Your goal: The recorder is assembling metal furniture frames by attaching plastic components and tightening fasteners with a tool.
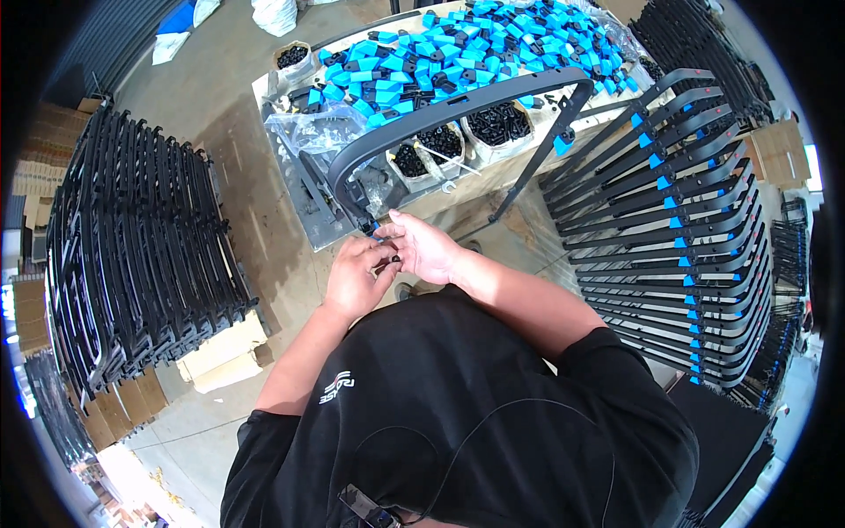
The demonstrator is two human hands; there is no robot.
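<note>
My left hand (355, 275) is closed, its fingertips pinched at a small black piece (395, 260). Palm turned up, my right hand (426, 250) lies against those fingertips; its fingers are loosely stretched out and partly hidden. Just beyond both hands is the lower end of a black curved frame (458, 104), with a bit of blue at its tip. The frame arches over the table's near edge, and its other leg carries a blue-and-black fitting (563, 143).
A table (304, 189) bears a heap of blue-and-black fittings (475, 57), several bags of small black parts (500, 123) and a wrench (448, 186). Black frames are stacked on the left (145, 246); frames with blue fittings (678, 238) stand on the right.
</note>
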